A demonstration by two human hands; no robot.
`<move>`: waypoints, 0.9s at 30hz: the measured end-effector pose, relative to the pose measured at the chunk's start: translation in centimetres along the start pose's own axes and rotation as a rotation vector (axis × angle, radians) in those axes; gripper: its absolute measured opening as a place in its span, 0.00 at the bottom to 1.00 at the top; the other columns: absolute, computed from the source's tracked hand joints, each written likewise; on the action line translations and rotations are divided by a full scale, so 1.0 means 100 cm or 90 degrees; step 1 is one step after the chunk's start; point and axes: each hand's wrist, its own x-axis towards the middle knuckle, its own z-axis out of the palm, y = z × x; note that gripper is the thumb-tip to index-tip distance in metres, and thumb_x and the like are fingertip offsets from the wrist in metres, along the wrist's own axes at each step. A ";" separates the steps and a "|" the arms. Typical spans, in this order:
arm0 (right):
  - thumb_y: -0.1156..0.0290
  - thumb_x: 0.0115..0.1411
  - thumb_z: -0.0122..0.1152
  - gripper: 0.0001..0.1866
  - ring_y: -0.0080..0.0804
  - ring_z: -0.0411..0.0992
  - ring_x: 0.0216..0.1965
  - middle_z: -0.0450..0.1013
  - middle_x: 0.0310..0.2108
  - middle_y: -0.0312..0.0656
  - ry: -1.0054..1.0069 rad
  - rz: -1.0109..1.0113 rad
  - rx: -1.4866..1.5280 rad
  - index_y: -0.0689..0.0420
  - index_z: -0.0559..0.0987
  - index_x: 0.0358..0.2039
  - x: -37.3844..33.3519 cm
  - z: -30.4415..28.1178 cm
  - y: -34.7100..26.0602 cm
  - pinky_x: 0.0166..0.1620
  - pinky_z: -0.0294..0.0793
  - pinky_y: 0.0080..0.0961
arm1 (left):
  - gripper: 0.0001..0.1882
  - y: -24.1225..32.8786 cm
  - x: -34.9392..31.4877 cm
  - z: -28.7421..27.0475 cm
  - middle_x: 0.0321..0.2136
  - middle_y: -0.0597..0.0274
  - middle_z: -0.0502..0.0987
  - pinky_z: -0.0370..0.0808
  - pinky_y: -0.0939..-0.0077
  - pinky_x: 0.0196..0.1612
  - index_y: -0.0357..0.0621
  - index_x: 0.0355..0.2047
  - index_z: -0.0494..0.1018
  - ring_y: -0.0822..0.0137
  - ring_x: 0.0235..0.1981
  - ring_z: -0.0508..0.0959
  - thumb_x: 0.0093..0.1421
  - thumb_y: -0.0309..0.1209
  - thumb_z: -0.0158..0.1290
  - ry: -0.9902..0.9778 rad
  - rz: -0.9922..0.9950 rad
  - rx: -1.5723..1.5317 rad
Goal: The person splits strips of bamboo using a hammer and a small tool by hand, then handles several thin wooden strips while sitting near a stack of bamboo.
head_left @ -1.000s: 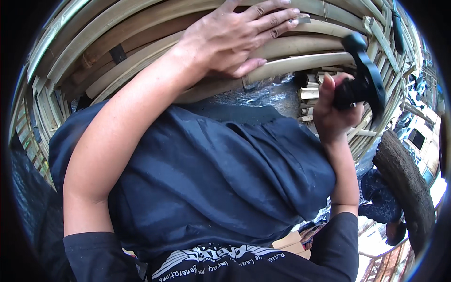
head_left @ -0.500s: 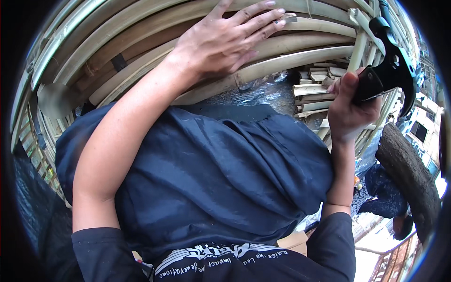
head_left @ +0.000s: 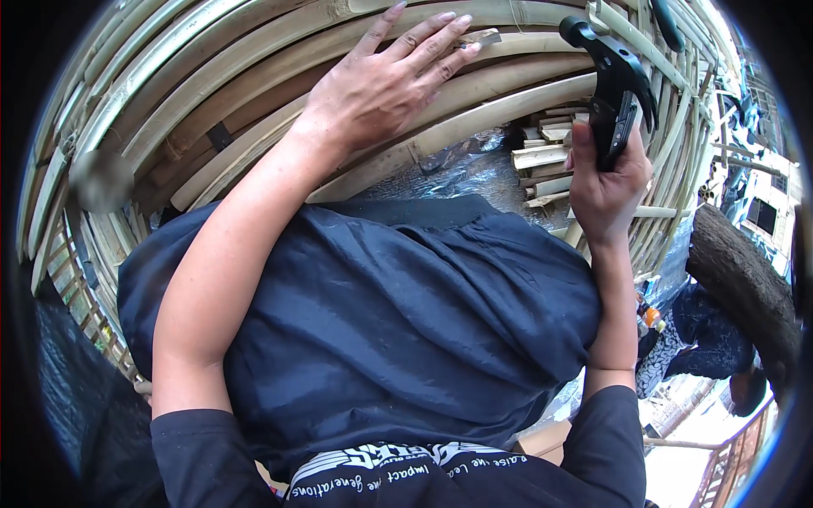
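Observation:
My left hand [head_left: 377, 89] lies palm down on the curved bamboo strips [head_left: 525, 85], its fingers stretched out and spread. A short brown piece of wood or bamboo [head_left: 481, 38] sits between the tips of its index and middle fingers; whether they pinch it I cannot tell. The left thumb is mostly hidden. To the right, my right hand [head_left: 611, 190] is closed round the handle of a black claw hammer [head_left: 614, 80]. The hammer is held up above the strips, with its round face toward the left hand. Part of the handle is hidden in the fist.
Dark blue cloth [head_left: 381, 305] covers my lap. Beyond it lie a shiny silver sheet [head_left: 449, 165] and stacked split bamboo pieces [head_left: 542, 159]. A dark rounded tool end [head_left: 667, 24] shows at the upper right. Farther right are a thick log [head_left: 741, 262] and another person [head_left: 707, 334].
The hammer and my right hand have moved left, closer to my left hand, and the hammer has turned. The whole view has shifted slightly; my left hand keeps its place on the strips.

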 end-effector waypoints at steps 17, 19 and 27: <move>0.60 0.62 0.65 0.15 0.34 0.75 0.19 0.72 0.18 0.42 -0.033 -0.139 -0.054 0.59 0.74 0.35 0.004 0.019 -0.003 0.26 0.72 0.31 | 0.32 0.002 -0.001 0.009 0.70 0.61 0.56 0.31 0.38 0.71 0.48 0.70 0.53 0.63 0.72 0.54 0.67 0.41 0.35 0.016 -0.009 0.030; 0.61 0.62 0.65 0.15 0.34 0.76 0.20 0.73 0.19 0.42 -0.107 -0.127 -0.120 0.60 0.75 0.37 0.006 0.026 0.000 0.26 0.73 0.31 | 0.31 0.003 -0.001 0.010 0.70 0.61 0.56 0.31 0.38 0.72 0.48 0.70 0.53 0.63 0.72 0.54 0.67 0.41 0.36 0.029 -0.014 0.032; 0.65 0.60 0.67 0.14 0.45 0.77 0.24 0.75 0.23 0.47 -0.133 -0.131 -0.125 0.60 0.74 0.38 0.005 0.037 0.004 0.28 0.75 0.35 | 0.33 0.003 -0.003 0.017 0.71 0.62 0.55 0.31 0.39 0.72 0.51 0.70 0.56 0.64 0.72 0.52 0.64 0.42 0.40 0.031 -0.007 -0.012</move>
